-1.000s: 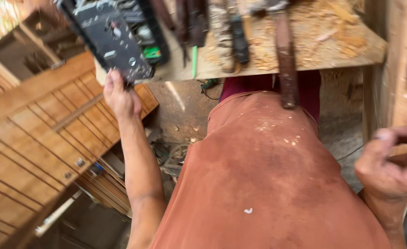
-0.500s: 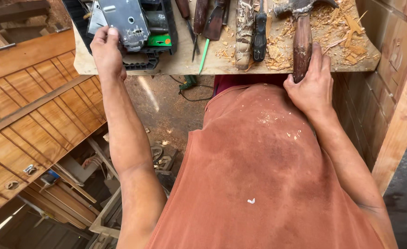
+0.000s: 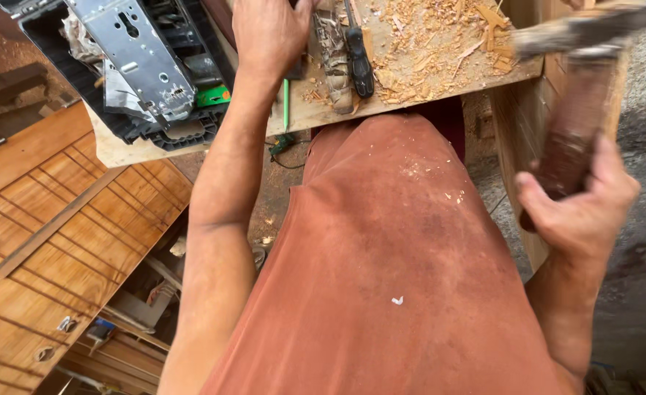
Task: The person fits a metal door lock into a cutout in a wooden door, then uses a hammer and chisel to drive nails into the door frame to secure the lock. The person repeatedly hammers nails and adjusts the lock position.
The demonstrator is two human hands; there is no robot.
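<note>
The right hand [image 3: 582, 208] is wrapped tight around the dark wooden handle of a hammer [image 3: 575, 117], fingers curled fully about its lower end. From that grip the handle runs up and away, its long axis close to upright in the view and leaning slightly right, ending in a blurred metal head that lies crosswise above the fist, off the right end of the bench [image 3: 410, 99]. The hammer is raised clear of the bench top.

Left of that grip, across a rust-coloured apron [image 3: 388, 278], the left hand [image 3: 268, 36] reaches up onto the bench, back of the hand showing; whether its fingers close on anything cannot be told. Just right of this hand lie a worn wooden-handled tool [image 3: 334, 62] and a black-handled screwdriver [image 3: 359, 62], both pointing away, among wood shavings [image 3: 440, 36]. A thin green pencil [image 3: 287, 102] lies below the wrist. Left of the hand sits a black power tool [image 3: 136, 73] with a grey metal plate and a small green rectangular label [image 3: 213, 96] at its near edge.
</note>
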